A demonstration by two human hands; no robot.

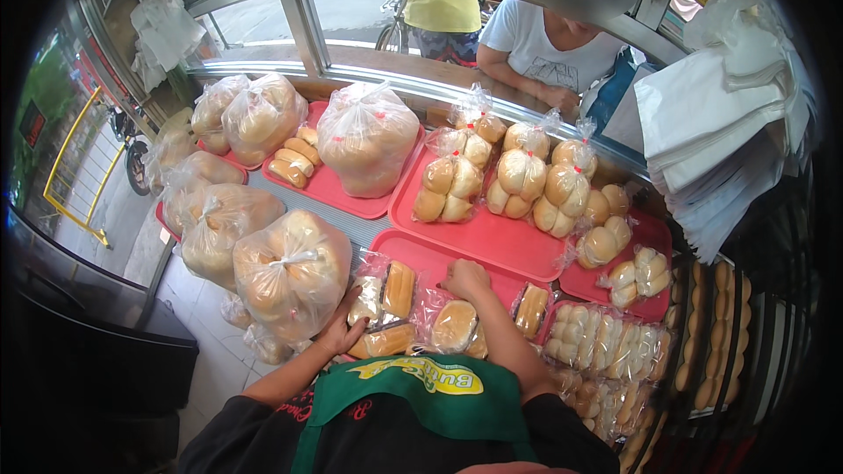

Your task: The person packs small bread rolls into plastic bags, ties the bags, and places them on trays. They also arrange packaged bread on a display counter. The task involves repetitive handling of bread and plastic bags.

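Note:
My left hand (341, 331) grips the left side of a clear-wrapped bread pack (370, 299), thumb and forefinger spread around its edge; its other fingers are partly hidden. To the right, my right hand (465, 279) is over the near red tray (423, 251) with its fingers curled in. Whatever is in those fingers is hidden. Loose clear wrapping lies close to them, by a wrapped round bun (455, 325). Another wrapped long roll (531, 309) rests on the tray's right side.
Large knotted bread bags (292, 272) stand at the left. Bagged rolls (524, 171) fill a farther red tray (492, 233). White plastic bags (716, 114) hang at the right, above bread racks (716, 333). A person in a white shirt (549, 48) leans at the window counter.

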